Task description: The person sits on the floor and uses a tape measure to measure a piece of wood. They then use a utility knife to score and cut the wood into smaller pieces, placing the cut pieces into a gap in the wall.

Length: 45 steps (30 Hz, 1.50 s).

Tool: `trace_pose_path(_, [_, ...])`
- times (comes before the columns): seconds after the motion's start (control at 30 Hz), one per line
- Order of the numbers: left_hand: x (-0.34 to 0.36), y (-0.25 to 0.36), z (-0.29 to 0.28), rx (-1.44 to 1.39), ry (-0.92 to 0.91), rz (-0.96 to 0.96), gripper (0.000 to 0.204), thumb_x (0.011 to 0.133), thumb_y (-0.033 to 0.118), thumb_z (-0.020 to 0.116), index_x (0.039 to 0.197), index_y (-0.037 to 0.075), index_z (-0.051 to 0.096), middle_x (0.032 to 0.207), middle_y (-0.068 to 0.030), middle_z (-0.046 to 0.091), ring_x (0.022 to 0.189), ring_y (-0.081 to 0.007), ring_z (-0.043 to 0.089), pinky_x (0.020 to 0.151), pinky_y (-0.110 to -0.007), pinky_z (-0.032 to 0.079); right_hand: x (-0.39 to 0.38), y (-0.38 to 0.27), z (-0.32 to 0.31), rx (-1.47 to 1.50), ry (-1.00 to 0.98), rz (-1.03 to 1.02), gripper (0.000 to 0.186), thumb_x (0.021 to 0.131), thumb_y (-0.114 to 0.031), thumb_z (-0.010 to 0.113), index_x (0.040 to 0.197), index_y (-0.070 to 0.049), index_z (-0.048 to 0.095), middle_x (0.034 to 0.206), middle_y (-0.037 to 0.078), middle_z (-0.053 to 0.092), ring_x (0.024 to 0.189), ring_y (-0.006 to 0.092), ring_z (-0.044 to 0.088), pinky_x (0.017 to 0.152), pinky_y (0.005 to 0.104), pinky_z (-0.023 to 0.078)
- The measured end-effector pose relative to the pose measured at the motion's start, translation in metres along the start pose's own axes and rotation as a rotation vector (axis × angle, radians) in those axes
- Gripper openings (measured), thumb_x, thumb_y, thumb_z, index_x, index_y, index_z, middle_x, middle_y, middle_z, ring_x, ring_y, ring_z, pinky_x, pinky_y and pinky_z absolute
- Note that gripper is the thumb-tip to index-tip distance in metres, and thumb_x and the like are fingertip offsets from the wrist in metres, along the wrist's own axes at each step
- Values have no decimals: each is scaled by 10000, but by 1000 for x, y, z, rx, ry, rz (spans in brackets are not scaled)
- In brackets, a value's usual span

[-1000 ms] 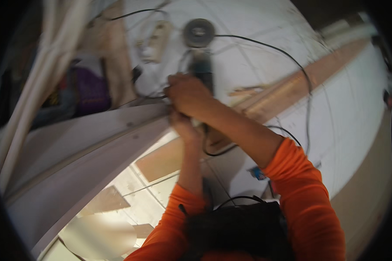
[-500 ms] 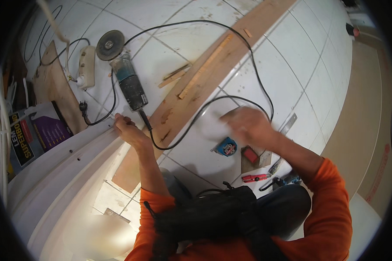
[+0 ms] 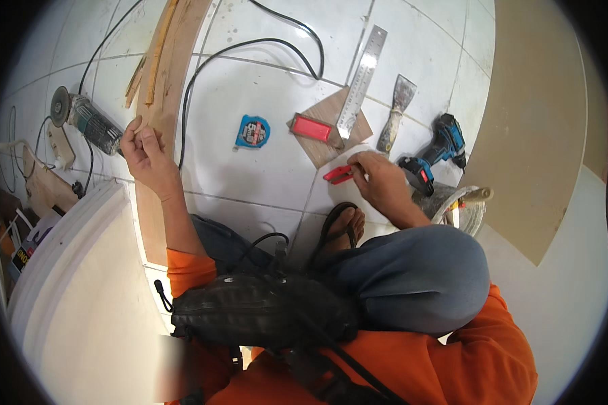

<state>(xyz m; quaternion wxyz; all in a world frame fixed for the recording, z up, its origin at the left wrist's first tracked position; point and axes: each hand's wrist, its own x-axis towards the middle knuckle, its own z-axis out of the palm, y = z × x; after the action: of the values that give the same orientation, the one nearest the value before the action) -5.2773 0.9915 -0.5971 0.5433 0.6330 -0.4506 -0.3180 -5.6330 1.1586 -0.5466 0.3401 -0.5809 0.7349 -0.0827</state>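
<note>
Flanking right hand [image 3: 380, 181]: ruler [image 3: 362, 82], scraper [image 3: 395, 112], drill [image 3: 434, 152]

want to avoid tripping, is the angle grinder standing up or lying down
Lying down: the angle grinder rests on its side on the tiled floor, disc end pointing left.

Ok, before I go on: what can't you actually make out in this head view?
- Red tool: the right hand covers one end, so its kind and the grip are unclear.
- Long wooden board: the picture's top edge cuts it off; the left hand hides part of it.
- Bucket: mostly behind the right forearm and knee.
- Left-edge items near the angle grinder: dark and warped by the fisheye rim.
</note>
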Motion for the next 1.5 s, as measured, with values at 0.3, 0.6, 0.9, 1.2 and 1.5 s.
trace_pose_path(0.3, [-97,30,20,47,-423,14,291,978,-21,579,1244,51,676,892,-21,688,791,-87,622,689,-231,498,-15,36,57,840,-26,900,430,950,-438,640,888,-16,695,650,126,673,502,221,637,468,334,502])
trace_pose_path(0.6, [-91,47,25,-53,-491,-145,165,975,106,686,1127,51,722,921,-12,724,797,-62,628,677,-223,492,-53,13,27,787,-230,333,313,976,-276,663,1135,-10,622,912,68,662,801,159,648,683,313,538])
trace_pose_path(0.9, [-130,49,53,-569,-860,-950,410,1059,343,586,1317,33,660,1041,-51,693,983,-122,652,877,-308,560,35,-62,15,597,-513,37,318,925,-253,774,1096,-54,595,894,62,618,681,148,591,661,310,512])
trace_pose_path(1.2, [-134,36,59,-447,-731,-953,381,1069,366,543,1184,28,675,1043,-69,696,908,-144,696,781,-321,619,29,-83,23,314,-69,-393,289,845,36,757,1084,-38,612,1047,102,605,816,188,661,696,300,554])
trace_pose_path(1.5, [-130,25,61,-305,-798,-806,404,1084,386,485,1099,34,684,983,-66,696,843,-131,686,715,-299,601,25,-84,31,341,-2,-417,347,851,68,706,1176,-50,686,1177,140,619,916,250,656,790,323,542])
